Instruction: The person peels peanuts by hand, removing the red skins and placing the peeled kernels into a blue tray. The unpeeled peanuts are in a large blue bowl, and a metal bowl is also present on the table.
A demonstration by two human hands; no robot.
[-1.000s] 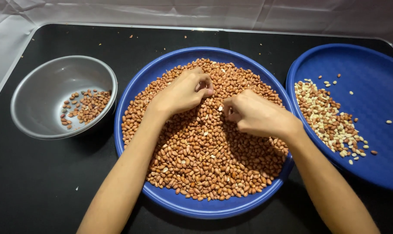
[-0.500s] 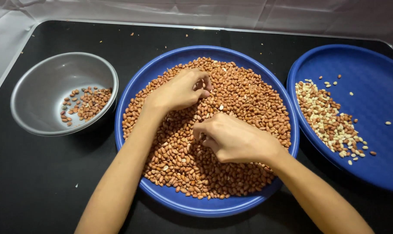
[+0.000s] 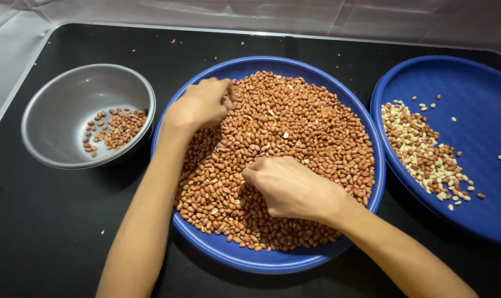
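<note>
The big blue tray of red-skinned peanuts sits dead centre, with both your hands down in the heap. Your left hand is curled at the upper-left edge — nearest the grey bowl — while your right hand, fingers pinched narrow, presses the near middle.

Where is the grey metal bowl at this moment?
In the head view, the grey metal bowl stands on the black table at the person's left, beside the middle blue tray.
</note>
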